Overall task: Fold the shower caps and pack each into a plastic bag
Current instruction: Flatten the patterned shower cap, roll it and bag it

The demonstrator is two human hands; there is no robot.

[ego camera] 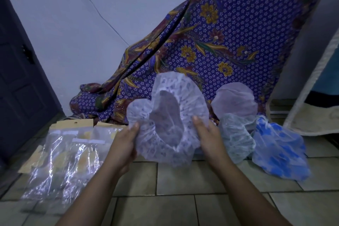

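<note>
A translucent white shower cap [172, 97] with a faint blue print is held up in front of me, its elastic opening facing me. My left hand [124, 145] grips its left rim and my right hand [209, 134] grips its right rim. Other caps lie on the floor to the right: a pinkish one [236, 101], a pale white-green one [236, 137] and a blue-patterned one [278, 150]. Several clear plastic bags [64, 159] with card headers lie spread on the floor at the left.
A purple floral cloth [229, 42] drapes over something against the wall behind the caps. A dark door [20, 88] stands at the left. A mattress edge [311, 88] leans at the right. The floor is beige tile [183, 180].
</note>
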